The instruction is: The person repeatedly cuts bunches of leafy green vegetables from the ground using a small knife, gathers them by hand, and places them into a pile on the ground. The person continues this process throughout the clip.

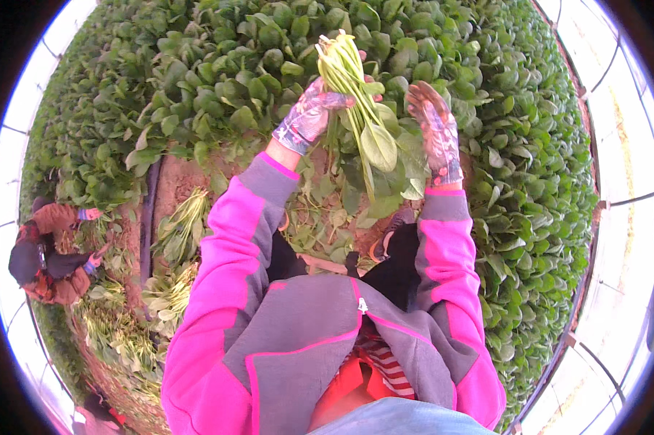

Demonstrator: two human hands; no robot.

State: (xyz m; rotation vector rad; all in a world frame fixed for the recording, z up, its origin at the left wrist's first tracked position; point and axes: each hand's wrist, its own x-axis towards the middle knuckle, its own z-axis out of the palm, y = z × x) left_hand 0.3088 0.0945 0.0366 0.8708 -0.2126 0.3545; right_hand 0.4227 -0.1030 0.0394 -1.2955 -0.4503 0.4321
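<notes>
My left hand (313,111), in a patterned glove, is closed around a bunch of leafy greens (354,76) resembling spinach. The pale cut stem ends point away from me and the broad leaves hang down to the right. Just right of those leaves is my right hand (436,130), also gloved, with its fingers raised and dirt on them. No held object shows in it. Loose leaves (332,223) lie on the soil between my feet.
Dense leafy plants (234,65) stand ahead and to the right. Cut bunches (185,223) lie at the left beside a dark hose or strip (150,217). A co-worker (55,253) crouches at far left; another person is partly visible at lower left.
</notes>
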